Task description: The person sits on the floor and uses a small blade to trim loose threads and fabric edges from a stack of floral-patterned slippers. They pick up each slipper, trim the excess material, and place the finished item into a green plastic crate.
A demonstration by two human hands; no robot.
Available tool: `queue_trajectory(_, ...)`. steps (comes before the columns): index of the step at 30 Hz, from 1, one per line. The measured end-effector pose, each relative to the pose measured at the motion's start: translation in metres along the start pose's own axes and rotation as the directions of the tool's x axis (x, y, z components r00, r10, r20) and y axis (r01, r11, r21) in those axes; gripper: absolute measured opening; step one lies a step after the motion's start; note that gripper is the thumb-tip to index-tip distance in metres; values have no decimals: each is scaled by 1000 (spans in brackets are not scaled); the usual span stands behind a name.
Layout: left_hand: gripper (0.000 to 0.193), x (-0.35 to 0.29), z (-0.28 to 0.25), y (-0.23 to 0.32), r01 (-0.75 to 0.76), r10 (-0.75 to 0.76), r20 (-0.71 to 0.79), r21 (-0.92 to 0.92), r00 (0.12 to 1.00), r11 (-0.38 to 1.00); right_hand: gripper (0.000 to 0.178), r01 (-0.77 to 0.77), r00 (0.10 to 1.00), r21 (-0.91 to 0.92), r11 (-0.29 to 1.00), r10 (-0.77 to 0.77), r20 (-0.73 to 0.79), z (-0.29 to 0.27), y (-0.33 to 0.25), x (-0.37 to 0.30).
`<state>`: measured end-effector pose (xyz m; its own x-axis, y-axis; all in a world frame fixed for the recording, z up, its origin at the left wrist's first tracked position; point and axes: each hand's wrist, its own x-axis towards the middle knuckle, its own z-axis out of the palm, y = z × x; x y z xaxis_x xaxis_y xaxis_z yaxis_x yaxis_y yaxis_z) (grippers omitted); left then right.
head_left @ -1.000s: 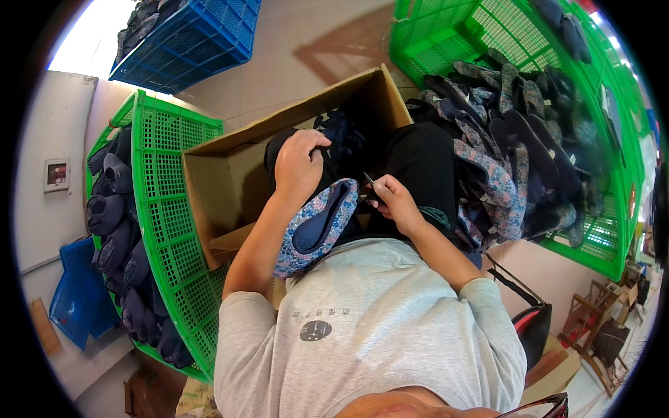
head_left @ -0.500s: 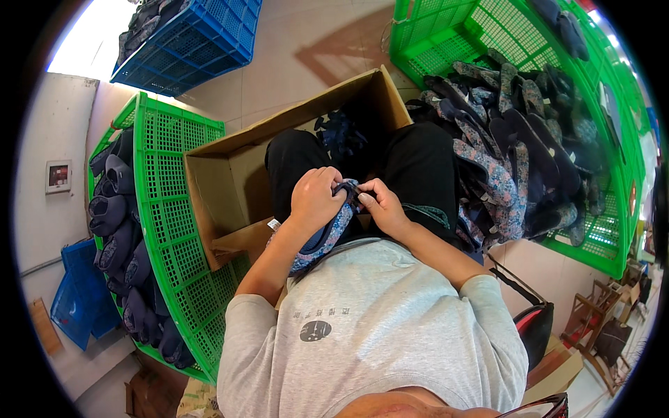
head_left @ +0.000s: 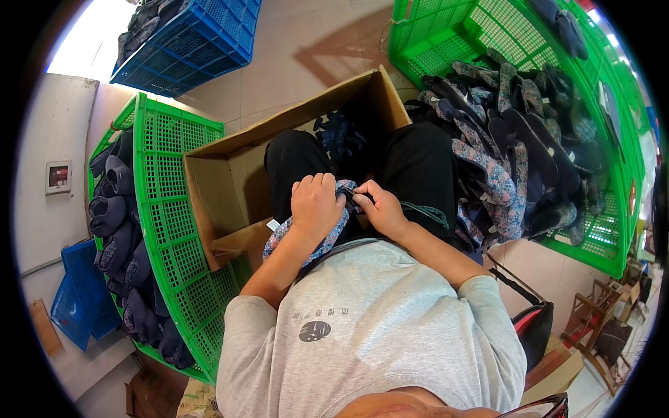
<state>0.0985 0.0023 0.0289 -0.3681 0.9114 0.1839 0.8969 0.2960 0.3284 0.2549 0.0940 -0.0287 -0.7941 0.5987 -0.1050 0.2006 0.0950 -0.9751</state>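
Observation:
Over my lap, a floral blue and pink fabric slipper (head_left: 333,235) is held between my two hands. My left hand (head_left: 316,203) is closed round its upper end, fingers curled over the cloth. With thumb and fingertips pressed together, my right hand (head_left: 380,208) pinches the dark edge of the same slipper. Part of the slipper is hidden by my left hand and forearm. Beside that forearm, a small white label (head_left: 272,224) sticks out. What exactly lies between my right fingertips is too small to make out.
A cardboard box (head_left: 244,182) with dark blue scraps (head_left: 340,136) stands around my knees. At left, a green crate (head_left: 171,209) holds dark slippers. Another green crate (head_left: 446,45), at right, has piled floral slippers (head_left: 502,174). A blue crate (head_left: 209,49) stands at the far left.
My left hand has shifted slightly down and its fingers are more curled. The slipper has turned a little, its lower end swinging left. My right hand keeps its pinch.

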Motion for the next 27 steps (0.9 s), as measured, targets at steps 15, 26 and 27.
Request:
queue_trajectory(15, 24, 6, -11, 5, -28, 21, -100, -77, 995, 997, 57, -148, 980, -64, 987, 138, -145, 14, -20, 20)
queue_trajectory(26, 23, 49, -36, 46, -17, -30, -285, -163, 958, 986, 49, -86, 909, -248, 965, -27, -416, -16, -63, 62)
queue_trajectory(27, 22, 49, -40, 51, -30, -23, -332, -154, 943, 988, 47, -61, 905, -284, 957, -67, -420, -21, -77, 61)
